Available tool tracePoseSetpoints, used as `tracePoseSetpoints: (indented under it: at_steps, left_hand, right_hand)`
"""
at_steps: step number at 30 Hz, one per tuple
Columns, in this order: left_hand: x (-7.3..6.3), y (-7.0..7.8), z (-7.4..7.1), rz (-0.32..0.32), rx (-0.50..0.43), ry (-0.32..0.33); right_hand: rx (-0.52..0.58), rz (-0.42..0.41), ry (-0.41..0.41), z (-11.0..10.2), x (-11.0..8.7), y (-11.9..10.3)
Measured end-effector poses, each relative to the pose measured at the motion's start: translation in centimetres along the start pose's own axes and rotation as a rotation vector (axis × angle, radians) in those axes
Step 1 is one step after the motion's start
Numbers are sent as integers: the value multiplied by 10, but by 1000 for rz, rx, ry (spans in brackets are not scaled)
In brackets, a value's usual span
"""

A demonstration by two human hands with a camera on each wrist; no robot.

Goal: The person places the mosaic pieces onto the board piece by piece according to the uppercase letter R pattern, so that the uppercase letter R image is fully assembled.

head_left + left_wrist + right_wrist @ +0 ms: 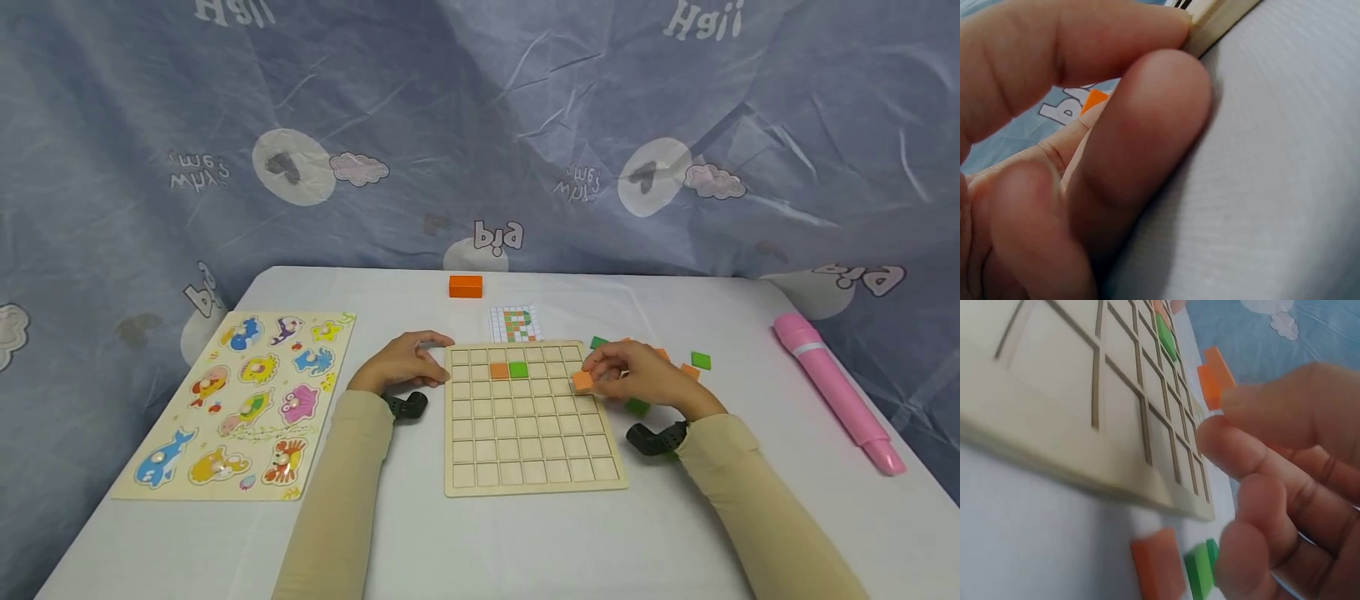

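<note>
A square wooden grid board (529, 492) lies flat on the table, with an orange tile (499, 371) and a green tile (518, 369) side by side in its second row. My left hand (399, 363) rests against the board's left edge, its thumb and forefinger touching near the far corner. Over the board's right side, my right hand (647, 377) pinches another orange tile (582, 382) between thumb and forefinger. In the right wrist view this held tile (1215, 378) is tilted and raised above the grid.
Behind the board lie a printed pattern card (517, 325) and an orange block (466, 287). Loose green (701, 360) and orange tiles (691, 372) are scattered around the right hand. A sea-animal puzzle board (225, 425) lies left, a thick pink pen-shaped object (836, 387) right.
</note>
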State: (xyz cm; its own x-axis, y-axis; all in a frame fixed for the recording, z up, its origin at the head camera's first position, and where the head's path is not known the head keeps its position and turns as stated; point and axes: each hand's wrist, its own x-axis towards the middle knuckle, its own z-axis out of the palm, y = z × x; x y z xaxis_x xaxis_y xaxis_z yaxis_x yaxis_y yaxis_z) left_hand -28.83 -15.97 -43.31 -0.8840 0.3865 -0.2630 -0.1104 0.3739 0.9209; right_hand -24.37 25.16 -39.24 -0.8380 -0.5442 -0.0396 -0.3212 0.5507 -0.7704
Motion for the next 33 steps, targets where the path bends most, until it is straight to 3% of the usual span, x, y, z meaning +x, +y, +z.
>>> tracePoseSetpoints:
  at_steps: [5,17,23,33]
  left_hand:
    - [1,0,0,-1,-8,-4]
    - [2,-1,-1,-3,17,2]
    - [1,0,-1,0,9,0]
    - [0,1,0,4,-8,-5]
  right_hand:
    - [23,52,19,6,9,-2]
    - [-33,46,74,17,28,-9]
    - [15,24,50,19,36,-10]
    - [-30,4,35,24,48,-10]
